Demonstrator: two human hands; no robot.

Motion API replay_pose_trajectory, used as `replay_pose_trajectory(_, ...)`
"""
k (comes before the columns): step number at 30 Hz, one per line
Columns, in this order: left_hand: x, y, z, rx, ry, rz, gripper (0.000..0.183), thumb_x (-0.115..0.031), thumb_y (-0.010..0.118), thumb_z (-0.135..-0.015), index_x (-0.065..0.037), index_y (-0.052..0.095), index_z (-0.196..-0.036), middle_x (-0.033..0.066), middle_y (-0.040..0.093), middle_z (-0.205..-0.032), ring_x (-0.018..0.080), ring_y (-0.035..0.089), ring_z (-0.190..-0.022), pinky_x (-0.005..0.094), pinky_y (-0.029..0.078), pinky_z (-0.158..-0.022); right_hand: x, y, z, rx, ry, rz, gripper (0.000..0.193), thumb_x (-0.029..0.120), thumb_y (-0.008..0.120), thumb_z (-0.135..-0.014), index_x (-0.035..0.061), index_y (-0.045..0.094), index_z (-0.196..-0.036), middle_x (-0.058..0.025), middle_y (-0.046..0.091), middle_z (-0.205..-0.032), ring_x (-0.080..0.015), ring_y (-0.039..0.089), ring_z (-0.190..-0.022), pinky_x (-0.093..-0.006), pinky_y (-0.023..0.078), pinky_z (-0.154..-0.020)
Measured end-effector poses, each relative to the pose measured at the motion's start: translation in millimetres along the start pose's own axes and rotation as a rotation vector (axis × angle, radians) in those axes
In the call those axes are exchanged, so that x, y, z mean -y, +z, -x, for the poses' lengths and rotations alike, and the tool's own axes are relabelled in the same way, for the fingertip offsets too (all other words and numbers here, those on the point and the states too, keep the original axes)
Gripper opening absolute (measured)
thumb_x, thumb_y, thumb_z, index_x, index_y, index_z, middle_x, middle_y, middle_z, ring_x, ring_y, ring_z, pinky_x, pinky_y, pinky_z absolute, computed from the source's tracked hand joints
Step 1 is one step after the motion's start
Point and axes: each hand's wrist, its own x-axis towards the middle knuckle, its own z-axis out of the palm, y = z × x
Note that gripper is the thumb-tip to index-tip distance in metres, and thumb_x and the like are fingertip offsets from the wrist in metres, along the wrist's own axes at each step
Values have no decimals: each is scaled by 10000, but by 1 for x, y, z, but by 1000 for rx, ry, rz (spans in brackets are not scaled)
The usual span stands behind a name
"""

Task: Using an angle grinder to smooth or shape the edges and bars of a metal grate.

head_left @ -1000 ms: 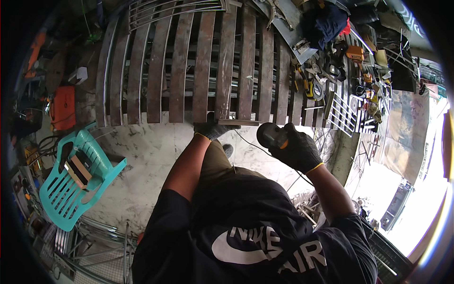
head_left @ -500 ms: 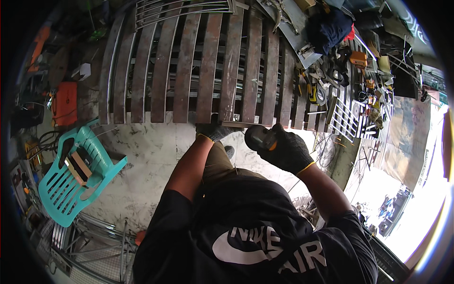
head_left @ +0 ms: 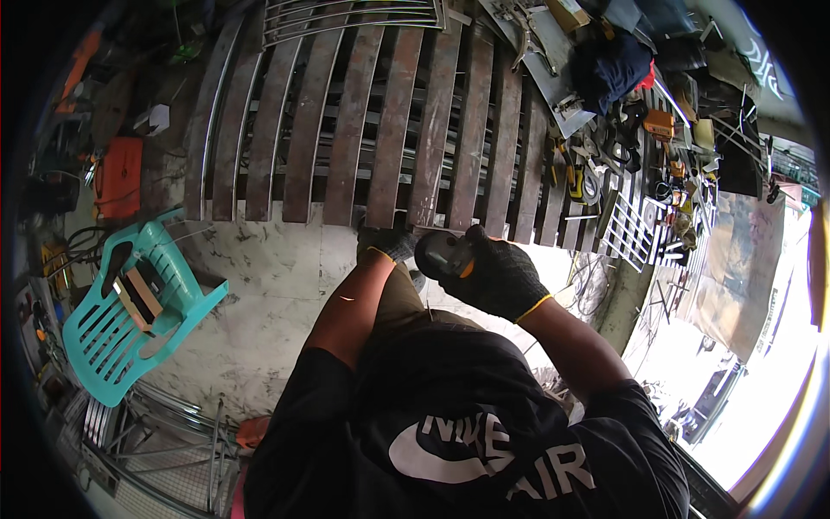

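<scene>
Grinder point(head_left: 443, 257): a dark, round-headed power tool at the near edge of the bench, just in front of the body; whether it touches metal is hidden.
Tool's hold: the right hand grips from four o'clock, behind the head, probably to put the glove clear of the working side.
Right hand point(head_left: 503, 278): gloved, closed firmly around the grinder's body, no gap showing between palm and tool.
Left hand point(head_left: 393, 243): gloved, near the head at nine o'clock and up against the bench edge, perhaps to steady something there; its fingers are hidden, so I cannot tell how far they are spread or what they hold.
Gloves' reason: likely worn against heat and sharp edges; a bright fleck point(head_left: 347, 299) over the left forearm may be a spark.
Slatted bench point(head_left: 396, 130): at twelve o'clock, its gaps showing metal lengths below.
Barred grille point(head_left: 354, 24): at eleven, lying on the slats.
Measuring tape point(head_left: 590, 186): at two, among hand tools, presumably within reach.
Teal chair point(head_left: 164, 248): between eight and nine, apparently serving as a stand for a carton point(head_left: 145, 292).
</scene>
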Motion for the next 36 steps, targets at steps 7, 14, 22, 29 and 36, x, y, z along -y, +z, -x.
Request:
replay_pose_trajectory(7, 2, 8, 0, -3, -15, 9, 695, -767, 753, -1034, -233, 739, -1478, 90, 820, -1337, 305, 813, -1222, 507, 673, -945, 12, 7, -10, 13, -43, -8, 818, 579, 975, -888, 0, 666, -1377, -283, 846, -1099, -504, 844, -1028, -575, 670, -875)
replay_pose_trajectory(14, -5, 18, -3, -36, 119, 81, 723, -800, 744, -1022, -236, 742, -1475, 83, 823, -1329, 302, 812, -1216, 508, 670, -949, 4, 6, -5, 1, -65, 9, 863, 586, 954, -908, -29, 639, -1426, -294, 831, -1066, -522, 831, -991, -593, 661, -847)
replay_pose_trajectory(22, -3, 24, -5, -42, 205, 94, 757, -837, 733, -1009, -238, 745, -1472, 75, 825, -1320, 298, 811, -1209, 509, 668, -954, -19, -6, 12, 3, 0, 6, 860, 577, 974, -892, -7, 623, -1418, -279, 848, -1097, -530, 834, -1030, -597, 666, -896)
replay_pose_trajectory(29, 1, 26, -3, -21, 213, 95, 786, -869, 723, -998, -241, 748, -1469, 68, 827, -1313, 294, 810, -1203, 510, 665, -958, -43, -14, 26, 64, 124, 66, 912, 616, 973, -890, 12, 587, -1454, -286, 851, -1126, -535, 832, -1044, -606, 667, -902)
replay_pose_trajectory(36, 5, 27, -2, 4, 173, 90, 816, -902, 713, -986, -243, 751, -1466, 61, 829, -1305, 291, 809, -1196, 510, 662, -962, -65, -21, 40, 30, 155, 89, 861, 631, 958, -902, 20, 595, -1388, -282, 852, -1063, -534, 832, -992, -607, 671, -872)
